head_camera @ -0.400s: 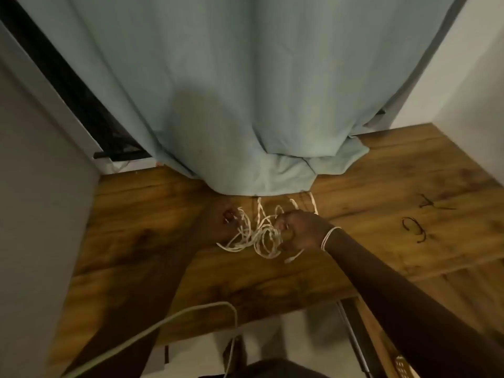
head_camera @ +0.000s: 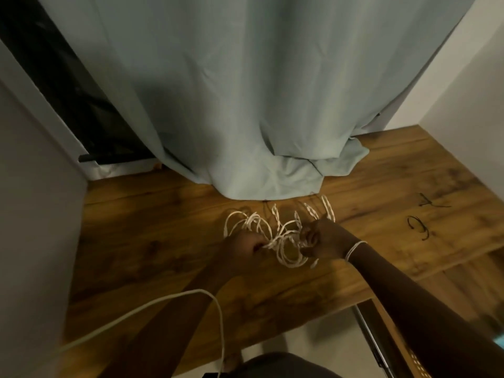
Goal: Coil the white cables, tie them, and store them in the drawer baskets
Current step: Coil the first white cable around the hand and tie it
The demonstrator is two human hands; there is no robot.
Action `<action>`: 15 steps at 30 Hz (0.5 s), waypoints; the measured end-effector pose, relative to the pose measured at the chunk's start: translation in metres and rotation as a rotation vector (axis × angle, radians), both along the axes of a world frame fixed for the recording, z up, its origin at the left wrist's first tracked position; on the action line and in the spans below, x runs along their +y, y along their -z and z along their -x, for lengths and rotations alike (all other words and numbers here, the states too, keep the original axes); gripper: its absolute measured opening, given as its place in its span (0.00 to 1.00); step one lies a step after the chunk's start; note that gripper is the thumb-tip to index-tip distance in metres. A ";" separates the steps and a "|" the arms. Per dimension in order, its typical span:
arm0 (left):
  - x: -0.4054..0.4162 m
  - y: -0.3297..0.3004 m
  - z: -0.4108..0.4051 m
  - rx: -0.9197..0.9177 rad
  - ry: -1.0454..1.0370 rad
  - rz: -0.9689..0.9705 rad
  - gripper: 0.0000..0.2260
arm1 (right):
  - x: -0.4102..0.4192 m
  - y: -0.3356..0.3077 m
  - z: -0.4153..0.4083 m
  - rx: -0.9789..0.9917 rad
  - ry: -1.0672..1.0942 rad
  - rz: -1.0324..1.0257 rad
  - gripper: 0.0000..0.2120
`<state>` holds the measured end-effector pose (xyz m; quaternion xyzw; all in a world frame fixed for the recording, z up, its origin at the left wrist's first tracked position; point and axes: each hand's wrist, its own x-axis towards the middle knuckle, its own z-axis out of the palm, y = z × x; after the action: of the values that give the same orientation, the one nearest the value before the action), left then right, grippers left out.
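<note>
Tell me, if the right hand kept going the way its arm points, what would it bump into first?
Most likely the left hand. The right hand points left across the wooden table, and only the loops of white cable that both hands grip lie between them. Depth is hard to judge here.

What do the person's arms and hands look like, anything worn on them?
Both forearms are bare, with no sleeves in view. The right hand has a thin white band looped round its wrist. The left hand shows no glove, and its wrist looks bare, though it lies in dim light. No rings or markings can be made out.
</note>
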<state>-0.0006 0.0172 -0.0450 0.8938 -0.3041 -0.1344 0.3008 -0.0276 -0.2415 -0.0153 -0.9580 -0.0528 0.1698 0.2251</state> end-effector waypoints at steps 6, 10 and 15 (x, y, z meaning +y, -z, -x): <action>0.027 -0.019 -0.024 0.023 -0.294 0.438 0.07 | -0.006 0.002 -0.003 -0.260 0.189 -0.131 0.05; 0.048 -0.027 -0.033 0.101 -0.621 0.583 0.07 | -0.027 -0.004 -0.005 -0.312 0.323 -0.327 0.10; 0.061 -0.038 -0.022 0.116 -0.539 0.359 0.09 | -0.041 -0.022 -0.004 -0.427 0.606 -0.758 0.03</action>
<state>0.0209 0.0780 -0.0068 0.8656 -0.0577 -0.0450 0.4953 -0.0237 -0.2826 0.0068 -0.7951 0.1239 -0.1327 0.5787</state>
